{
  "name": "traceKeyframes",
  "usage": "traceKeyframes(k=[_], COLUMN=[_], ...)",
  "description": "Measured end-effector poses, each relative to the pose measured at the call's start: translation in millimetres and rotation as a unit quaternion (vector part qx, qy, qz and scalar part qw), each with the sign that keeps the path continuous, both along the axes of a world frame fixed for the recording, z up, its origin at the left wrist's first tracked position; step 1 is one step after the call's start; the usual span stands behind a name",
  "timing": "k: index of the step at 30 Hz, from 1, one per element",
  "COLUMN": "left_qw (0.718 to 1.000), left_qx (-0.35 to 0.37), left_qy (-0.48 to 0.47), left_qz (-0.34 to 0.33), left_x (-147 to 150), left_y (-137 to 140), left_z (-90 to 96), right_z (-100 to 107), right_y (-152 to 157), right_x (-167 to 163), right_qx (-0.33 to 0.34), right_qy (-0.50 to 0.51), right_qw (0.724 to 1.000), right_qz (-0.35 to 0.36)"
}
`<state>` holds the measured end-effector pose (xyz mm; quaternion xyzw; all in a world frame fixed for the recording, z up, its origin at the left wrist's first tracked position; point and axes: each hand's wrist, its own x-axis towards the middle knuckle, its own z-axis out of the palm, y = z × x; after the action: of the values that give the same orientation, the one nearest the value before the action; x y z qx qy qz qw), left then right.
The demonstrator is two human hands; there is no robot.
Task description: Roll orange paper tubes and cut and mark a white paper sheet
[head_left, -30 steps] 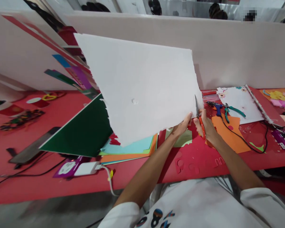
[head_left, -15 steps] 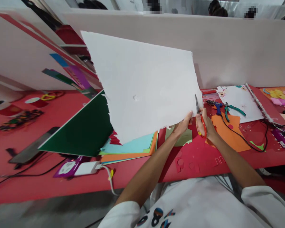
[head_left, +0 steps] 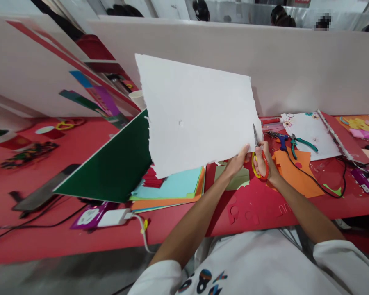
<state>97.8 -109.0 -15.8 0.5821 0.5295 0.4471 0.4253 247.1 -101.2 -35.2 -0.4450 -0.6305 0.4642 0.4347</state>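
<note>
A large white sheet [head_left: 197, 119] with ragged edges and a small mark near its middle is held up above the table. My left hand [head_left: 238, 160] grips its lower right corner. In my right hand [head_left: 266, 159] is a pair of scissors [head_left: 263, 174] with red and yellow handles, its blades pointing up against the sheet's right edge. The far side of the sheet is hidden. Below lie a red sheet [head_left: 252, 209] with cut-out shapes and a pale green piece of paper [head_left: 233, 176], partly behind my left forearm.
A dark green board [head_left: 110, 164] leans at left beside stacked coloured paper [head_left: 181, 186] with red strips on top. To the right are an orange sheet [head_left: 307, 176], a blue glue gun [head_left: 283, 139], teal-handled pliers [head_left: 306, 143] and cables. A white partition [head_left: 295, 69] stands behind.
The white sheet's left side has shifted to the right, uncovering a white cup and more red strips. The scissor handles in my right hand have spread apart.
</note>
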Motion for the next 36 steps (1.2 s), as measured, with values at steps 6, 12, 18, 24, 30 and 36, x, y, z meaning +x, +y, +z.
traceKeyframes(k=[6, 12, 18, 24, 30, 36], left_qw=[1.0, 0.998, 0.998, 0.998, 0.998, 0.995], left_qx=[-0.002, 0.026, 0.018, 0.009, 0.001, 0.016], left_qy=[0.025, 0.05, 0.054, 0.059, 0.056, 0.093], left_qz=[-0.003, -0.031, -0.036, -0.018, -0.019, -0.018], left_x=[-5, -4, 0, 3, 5, -2], left_y=[8, 12, 2, 3, 5, 8], left_z=[-8.0, -11.5, 0.1, -2.1, -5.0, -9.9], right_z=[1, 5, 8, 4, 4, 9], right_y=[2, 10, 11, 6, 2, 10], right_x=[2, 9, 12, 11, 6, 11], right_qx=[-0.02, -0.048, -0.034, 0.011, 0.004, -0.053], right_qy=[0.032, 0.061, 0.048, 0.01, 0.02, 0.034], right_qw=[0.999, 0.996, 0.998, 1.0, 0.999, 0.998], right_qz=[0.001, 0.034, 0.018, 0.001, -0.025, 0.028])
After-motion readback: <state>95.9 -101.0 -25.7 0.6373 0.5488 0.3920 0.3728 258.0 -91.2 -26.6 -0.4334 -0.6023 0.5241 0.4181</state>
